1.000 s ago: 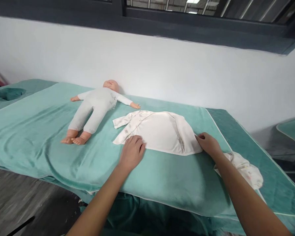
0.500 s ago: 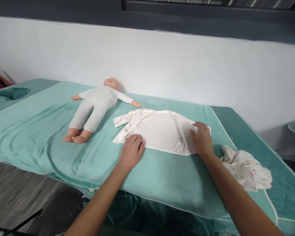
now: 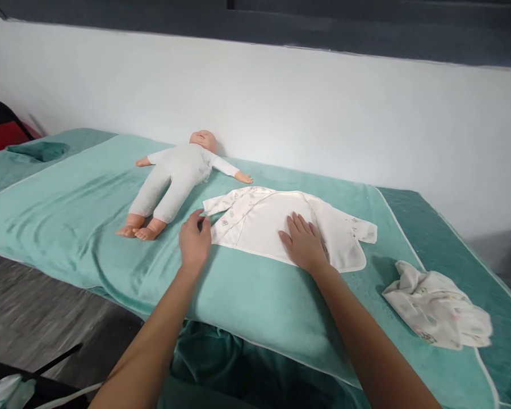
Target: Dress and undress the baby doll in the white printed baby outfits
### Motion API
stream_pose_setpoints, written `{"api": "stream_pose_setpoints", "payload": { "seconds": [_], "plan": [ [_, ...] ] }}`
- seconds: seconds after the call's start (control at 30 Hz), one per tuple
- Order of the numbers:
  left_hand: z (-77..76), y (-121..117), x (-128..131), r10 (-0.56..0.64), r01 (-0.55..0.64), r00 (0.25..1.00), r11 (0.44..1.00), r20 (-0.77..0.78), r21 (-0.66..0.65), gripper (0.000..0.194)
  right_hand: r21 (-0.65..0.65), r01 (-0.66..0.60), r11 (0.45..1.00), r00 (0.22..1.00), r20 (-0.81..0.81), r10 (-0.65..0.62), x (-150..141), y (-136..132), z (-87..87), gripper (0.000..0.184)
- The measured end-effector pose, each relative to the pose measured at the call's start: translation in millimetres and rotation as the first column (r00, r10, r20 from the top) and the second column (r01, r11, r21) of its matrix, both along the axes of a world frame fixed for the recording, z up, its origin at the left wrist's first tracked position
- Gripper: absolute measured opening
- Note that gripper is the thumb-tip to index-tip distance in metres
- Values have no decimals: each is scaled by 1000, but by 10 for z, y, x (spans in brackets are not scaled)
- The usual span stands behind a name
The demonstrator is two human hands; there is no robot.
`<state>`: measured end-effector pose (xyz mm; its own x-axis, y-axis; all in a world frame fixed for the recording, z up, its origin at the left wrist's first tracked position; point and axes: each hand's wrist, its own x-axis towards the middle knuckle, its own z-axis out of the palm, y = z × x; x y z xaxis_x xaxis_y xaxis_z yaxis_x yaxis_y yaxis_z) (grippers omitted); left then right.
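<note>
A white baby shirt [image 3: 266, 221] with a small print on its sleeves and front lies spread out on a light green cover [image 3: 247, 295]. My right hand [image 3: 305, 241] rests flat on the middle of the shirt, fingers stretched out. Beside the shirt's left edge is my left hand [image 3: 195, 241], its fingers slightly bent, thumb and forefinger apart near the left sleeve. Nothing shows in its grasp. To the left, a baby doll [image 3: 176, 173] in white lies on its back, one arm reaching toward the shirt.
A crumpled white printed cloth [image 3: 440, 307] lies at the right. Behind the bed runs a white wall [image 3: 323, 113]. A folded dark green cloth [image 3: 38, 150] is at the far left, near a red and black object [image 3: 4, 133]. A white cable [image 3: 72, 396] shows at bottom left.
My right hand has moved left from the shirt's right side to its middle, uncovering the right sleeve. My left hand has shifted left, off the lower edge. The view has also shifted slightly.
</note>
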<state>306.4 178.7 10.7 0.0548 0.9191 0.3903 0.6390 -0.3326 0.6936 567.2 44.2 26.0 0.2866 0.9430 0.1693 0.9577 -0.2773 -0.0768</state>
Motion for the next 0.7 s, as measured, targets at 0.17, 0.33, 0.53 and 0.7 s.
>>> {"api": "stream_pose_setpoints", "payload": {
  "seconds": [0.17,0.33,0.53,0.7],
  "plan": [
    [74,134,66,-89,84,995,991,-46,-108,48,-5,8,1000,1000,14,-8,-8,-20,0,64],
    [112,442,96,-233,231,973,966,1,-115,52,-22,21,1000,1000,14,-21,-14,-10,25,63],
    [107,604,59,-160,162,983,987,90,-21,48,-5,33,999,999,31,-33,-88,-51,24,62],
    [192,380,-60,-100,92,993,990,67,106,41,27,-207,978,978,6,207,-339,-326,-7,68]
  ]
}}
